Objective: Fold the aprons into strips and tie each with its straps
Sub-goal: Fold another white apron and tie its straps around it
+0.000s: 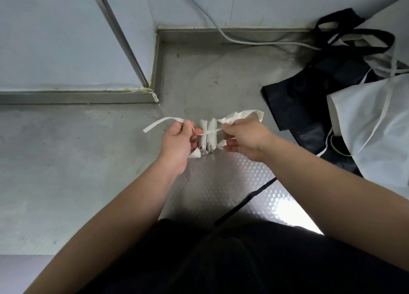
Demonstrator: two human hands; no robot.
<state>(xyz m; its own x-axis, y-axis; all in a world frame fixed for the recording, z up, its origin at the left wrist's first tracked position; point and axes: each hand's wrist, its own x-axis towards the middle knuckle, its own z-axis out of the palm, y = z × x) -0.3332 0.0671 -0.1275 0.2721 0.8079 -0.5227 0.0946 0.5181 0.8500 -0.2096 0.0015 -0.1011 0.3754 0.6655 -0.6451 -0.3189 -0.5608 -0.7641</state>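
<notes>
A white apron folded into a narrow bundle (208,142) is held above the metal counter (88,161), between my two hands. A white strap (209,132) crosses its middle, pulled tight from both sides. My left hand (178,142) grips one strap end, whose loose tail (159,123) sticks out to the left. My right hand (245,139) pinches the other strap end, with a wider white piece of the apron (243,116) rising behind its fingers. Part of the bundle is hidden by my fingers.
A heap of unfolded aprons lies at the right: black ones (309,94) and white ones (376,121) with thin straps. A black strap (243,205) trails toward my body. A grey cable (221,32) runs along the back wall. A raised ledge (77,96) borders the counter at left.
</notes>
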